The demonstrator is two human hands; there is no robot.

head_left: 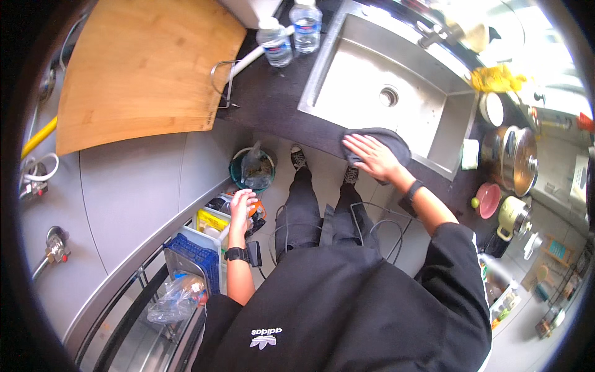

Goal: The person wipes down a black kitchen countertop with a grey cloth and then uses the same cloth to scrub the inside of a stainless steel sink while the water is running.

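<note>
My right hand (375,156) lies flat, fingers stretched out, on a dark cloth (396,144) at the near rim of the steel sink (347,80). The cloth is spread between my palm and the counter edge, partly over the sink's rim. My left hand (242,208) hangs in the air with its fingers loosely extended and holds nothing. Below it, as seen here, are a green waste bin (233,170) with a clear bag and an open storage rack with a blue basket (192,257). A dark band sits on each wrist.
A large wooden board (149,68) stands at the left beside a wire holder (224,84). Two water bottles (307,28) (276,46) stand left of the sink. A faucet (434,36) is behind it. On the right are a lidded pot (517,161), a pink bowl (488,199) and a white sponge (470,154).
</note>
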